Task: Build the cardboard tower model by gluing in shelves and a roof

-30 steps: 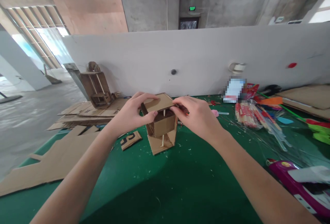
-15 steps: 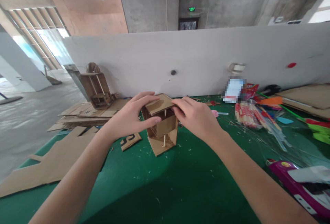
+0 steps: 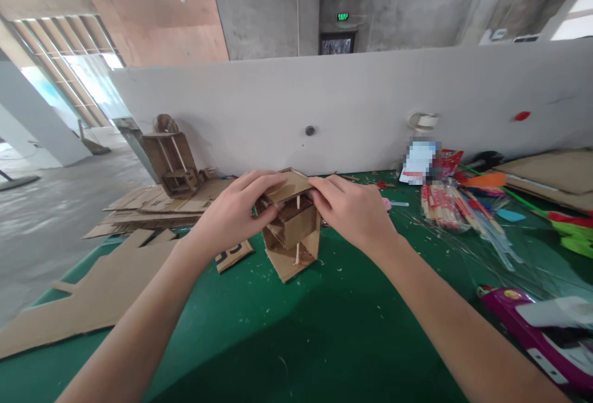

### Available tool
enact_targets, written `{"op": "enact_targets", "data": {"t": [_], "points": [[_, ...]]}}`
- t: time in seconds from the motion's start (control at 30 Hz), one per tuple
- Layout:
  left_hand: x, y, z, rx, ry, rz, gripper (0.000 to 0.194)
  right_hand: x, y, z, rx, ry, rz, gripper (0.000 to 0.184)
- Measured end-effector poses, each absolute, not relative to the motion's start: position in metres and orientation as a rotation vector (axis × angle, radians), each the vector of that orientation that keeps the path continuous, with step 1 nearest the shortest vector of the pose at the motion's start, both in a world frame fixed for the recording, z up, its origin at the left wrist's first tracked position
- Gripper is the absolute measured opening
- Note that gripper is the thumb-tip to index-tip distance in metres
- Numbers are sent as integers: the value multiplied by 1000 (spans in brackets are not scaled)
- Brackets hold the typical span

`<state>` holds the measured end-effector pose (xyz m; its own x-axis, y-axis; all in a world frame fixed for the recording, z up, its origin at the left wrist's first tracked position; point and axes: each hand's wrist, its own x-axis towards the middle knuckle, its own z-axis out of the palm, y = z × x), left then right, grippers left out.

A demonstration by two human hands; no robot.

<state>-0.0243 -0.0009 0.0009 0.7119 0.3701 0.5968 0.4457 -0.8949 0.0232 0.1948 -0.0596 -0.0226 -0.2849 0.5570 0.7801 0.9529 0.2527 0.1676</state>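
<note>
A small cardboard model (image 3: 300, 230) stands upright on the green table, a little turned. It has a flat top panel (image 3: 290, 185), a box-shaped middle and a base, and a pale wooden stick (image 3: 298, 253) runs up its front. My left hand (image 3: 243, 202) grips the upper left side, fingers over the top panel and thumb at its front left edge. On the opposite side, my right hand (image 3: 349, 211) pinches the right edge of the top panel; its fingertips are partly hidden. A cardboard scrap with black print (image 3: 235, 256) lies just below my left hand.
Cut cardboard sheets (image 3: 106, 279) lie at left, with a taller cardboard and stick structure (image 3: 170, 162) behind. To the right are packaged wooden sticks (image 3: 438, 208), a phone (image 3: 419, 162) and a purple device (image 3: 523, 329). A white partition (image 3: 259, 106) borders the table's back.
My left thumb lifted from the front of the top panel and has closed in again at its left edge. The model has turned slightly. My right hand keeps its place at the right edge.
</note>
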Motion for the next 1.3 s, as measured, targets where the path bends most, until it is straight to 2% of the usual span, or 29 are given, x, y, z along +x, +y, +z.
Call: {"op": "enact_targets", "data": {"t": [0.3, 0.6, 0.73, 0.87, 1.03, 1.2, 1.3], "points": [[-26, 1, -2, -2731, -787, -931, 44, 194, -57, -30, -1246, -1761, -1092, 23], [-26, 4, -6, -2745, -833, -983, 49, 199, -57, -29, -1133, -1642, -1047, 18], [-25, 6, -10, -2807, -853, -1074, 59, 205, -57, -26, -1104, -1612, -1011, 19], [-24, 6, -12, -2814, -904, -1095, 67, 209, -57, -24, -1105, -1587, -896, 16], [-23, 5, -12, -2783, -907, -1098, 67, 206, -56, -19, -1064, -1487, -700, 9], [-24, 9, -13, -2734, -867, -1191, 67, 201, -63, -7, -1084, -1438, -269, 13], [-27, 11, -10, -2613, -743, -1462, 63, 201, -75, 4, -1037, -1577, -17, 15]]}}
